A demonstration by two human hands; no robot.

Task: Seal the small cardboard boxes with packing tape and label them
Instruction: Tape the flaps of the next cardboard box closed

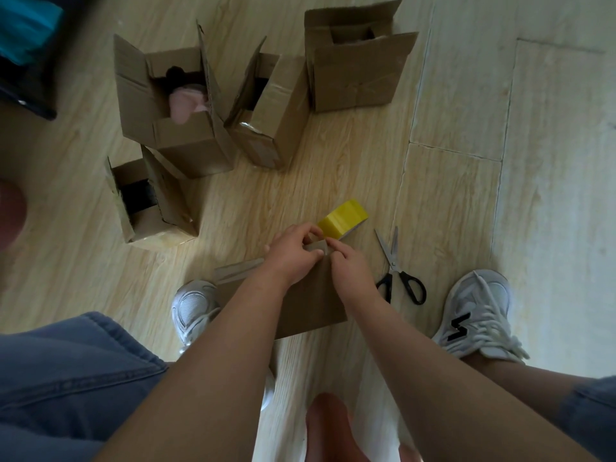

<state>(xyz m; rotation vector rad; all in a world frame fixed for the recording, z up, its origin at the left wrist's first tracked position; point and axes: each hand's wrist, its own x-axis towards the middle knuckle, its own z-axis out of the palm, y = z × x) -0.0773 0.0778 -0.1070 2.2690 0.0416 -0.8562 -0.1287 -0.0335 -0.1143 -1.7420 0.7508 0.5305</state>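
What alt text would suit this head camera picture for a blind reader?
A person's left hand and right hand pinch the top edge of a small cardboard box between their sneakers. A yellow tape roll and scissors lie beside it; four open boxes stand beyond on the wooden floor.

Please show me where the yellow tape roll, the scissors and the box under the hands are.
yellow tape roll (345, 216): head view, on its yellow outer side.
scissors (393, 260): head view, on the pivot of the blades.
held box (310, 303): head view, on its bare side panel.
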